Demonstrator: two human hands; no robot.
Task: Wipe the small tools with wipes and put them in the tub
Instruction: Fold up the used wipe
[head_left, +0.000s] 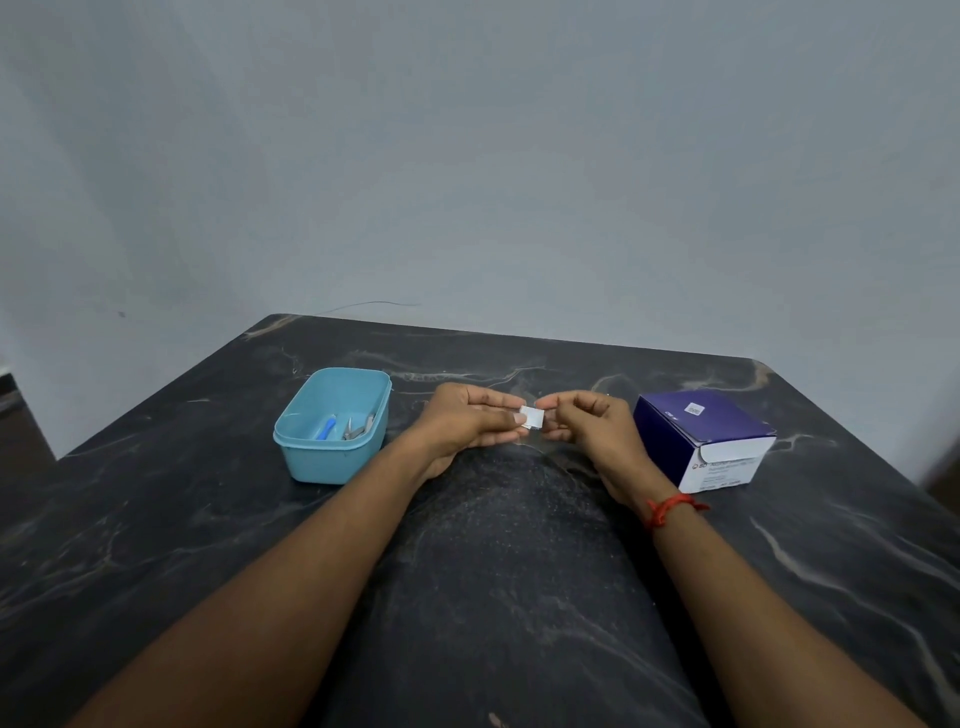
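Observation:
A small white wipe packet (532, 417) is held between both hands above the middle of the dark table. My left hand (470, 421) pinches its left edge and my right hand (584, 421) pinches its right edge. A light blue tub (332, 457) stands to the left of my hands. Inside it lie a blue-handled tool (327, 428) and some small metal tools (358, 427).
A purple and white box of wipes (704, 441) stands to the right of my right hand. The black marbled table (493, 571) runs to a grey wall at the back. A red thread is tied round my right wrist.

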